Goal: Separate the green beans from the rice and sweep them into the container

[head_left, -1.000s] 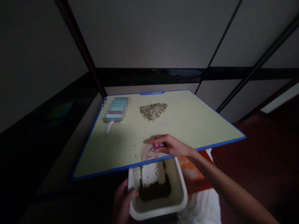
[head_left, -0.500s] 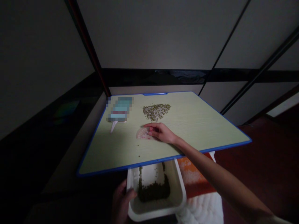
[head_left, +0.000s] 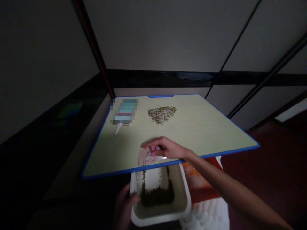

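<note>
Pinched in my right hand (head_left: 165, 148) is a clear protractor (head_left: 143, 157) with reddish markings, lying against the board at its front edge. Just below that edge, my left hand (head_left: 127, 203) grips the left wall of a white plastic tub (head_left: 184, 204), thumb over the rim. Small dark green beans (head_left: 158, 196) are heaped toward the tub's near side, with some along its walls. Farther back on the pale folding table (head_left: 203, 131) lies a loose patch of similar beans (head_left: 161, 114).
A blurred-out phone-like device (head_left: 126, 111) with a white plug or cable end (head_left: 118, 128) lies at the table's back left. Orange cloth (head_left: 198, 179) and white quilted fabric (head_left: 211, 212) sit right of the tub. Cabinet panels (head_left: 163, 35) stand behind the table.
My right hand has drawn the protractor toward me, to the table's front edge. The few stray beans in front of it no longer show on the tabletop. My left hand and the tub stay put.
</note>
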### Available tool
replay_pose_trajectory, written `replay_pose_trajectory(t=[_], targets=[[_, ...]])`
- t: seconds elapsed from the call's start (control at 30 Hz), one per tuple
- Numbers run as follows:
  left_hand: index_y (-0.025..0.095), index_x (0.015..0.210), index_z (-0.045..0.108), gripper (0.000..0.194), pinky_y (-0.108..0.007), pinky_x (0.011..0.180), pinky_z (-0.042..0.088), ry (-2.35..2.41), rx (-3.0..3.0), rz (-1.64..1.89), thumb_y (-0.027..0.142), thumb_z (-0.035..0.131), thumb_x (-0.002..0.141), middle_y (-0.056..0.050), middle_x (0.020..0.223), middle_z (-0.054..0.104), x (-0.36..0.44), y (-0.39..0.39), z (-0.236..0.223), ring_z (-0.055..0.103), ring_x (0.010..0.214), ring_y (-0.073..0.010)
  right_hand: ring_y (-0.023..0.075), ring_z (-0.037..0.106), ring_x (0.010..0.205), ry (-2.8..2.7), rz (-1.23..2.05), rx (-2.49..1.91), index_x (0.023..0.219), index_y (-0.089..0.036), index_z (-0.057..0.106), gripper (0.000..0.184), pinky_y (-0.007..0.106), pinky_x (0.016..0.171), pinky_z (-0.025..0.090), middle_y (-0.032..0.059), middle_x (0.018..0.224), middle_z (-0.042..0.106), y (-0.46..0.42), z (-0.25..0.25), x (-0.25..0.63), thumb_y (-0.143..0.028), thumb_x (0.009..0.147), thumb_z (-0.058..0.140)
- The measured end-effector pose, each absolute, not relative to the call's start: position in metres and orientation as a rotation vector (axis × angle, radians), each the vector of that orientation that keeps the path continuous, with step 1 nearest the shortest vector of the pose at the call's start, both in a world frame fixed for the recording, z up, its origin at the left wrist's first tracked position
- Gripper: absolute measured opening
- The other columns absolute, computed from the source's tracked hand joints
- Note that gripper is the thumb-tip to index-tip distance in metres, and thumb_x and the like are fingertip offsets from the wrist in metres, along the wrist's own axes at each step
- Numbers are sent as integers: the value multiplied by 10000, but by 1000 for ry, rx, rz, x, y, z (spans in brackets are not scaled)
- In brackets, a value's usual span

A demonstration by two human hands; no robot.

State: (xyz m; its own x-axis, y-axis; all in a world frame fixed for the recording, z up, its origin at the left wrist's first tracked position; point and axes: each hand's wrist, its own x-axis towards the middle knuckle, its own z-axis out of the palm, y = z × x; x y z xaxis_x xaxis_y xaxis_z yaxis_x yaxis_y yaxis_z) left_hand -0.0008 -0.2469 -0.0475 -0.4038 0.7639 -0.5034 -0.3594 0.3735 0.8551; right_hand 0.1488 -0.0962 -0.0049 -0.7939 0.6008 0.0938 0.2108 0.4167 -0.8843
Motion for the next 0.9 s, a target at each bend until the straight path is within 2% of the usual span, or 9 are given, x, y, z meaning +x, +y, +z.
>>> replay_pose_trajectory(t=[0.27, 0.4, 0.63, 0.77, 0.9], targets=[[147, 652, 620, 226, -201, 414, 372, 1524, 339, 1298, 148, 549, 437, 19, 430, 574, 4, -247, -45, 498, 406, -129, 76, 404, 586, -2183, 1377, -750, 1069, -126, 612, 322, 213, 548, 371, -25, 680, 461, -107, -3, 153, -116, 747, 590], [147, 699, 638, 278, -220, 422, 394, 1540, 330, 1249, 154, 572, 428, 10, 459, 596, 2, -246, -47, 524, 430, -151, 75, 421, 590, -2169, 1400, -734, 1065, -113, 614, 319, 214, 554, 381, -24, 678, 468, -109, -4, 155, -122, 747, 592], [155, 700, 634, 246, -229, 439, 411, 1515, 344, 1269, 170, 579, 460, 18, 452, 591, 5, -246, -55, 543, 445, -164, 64, 390, 554, -2173, 1484, -664, 1059, -126, 620, 328, 198, 515, 347, -37, 648, 453, -112, -9, 158, -158, 733, 621], [148, 746, 648, 287, -258, 494, 452, 1514, 339, 1273, 181, 604, 464, -3, 535, 642, 5, -247, -68, 551, 458, -163, 59, 372, 545, -2064, 1516, -710, 1055, -110, 616, 333, 197, 507, 337, -38, 654, 447, -113, -11, 158, -140, 723, 625], [152, 696, 653, 244, -302, 539, 485, 1552, 415, 1247, 234, 660, 466, -39, 550, 644, -3, -246, -80, 626, 614, -253, 58, 376, 535, -2074, 1496, -709, 1038, -113, 626, 324, 195, 499, 335, -41, 636, 451, -113, -10, 156, -133, 715, 631]])
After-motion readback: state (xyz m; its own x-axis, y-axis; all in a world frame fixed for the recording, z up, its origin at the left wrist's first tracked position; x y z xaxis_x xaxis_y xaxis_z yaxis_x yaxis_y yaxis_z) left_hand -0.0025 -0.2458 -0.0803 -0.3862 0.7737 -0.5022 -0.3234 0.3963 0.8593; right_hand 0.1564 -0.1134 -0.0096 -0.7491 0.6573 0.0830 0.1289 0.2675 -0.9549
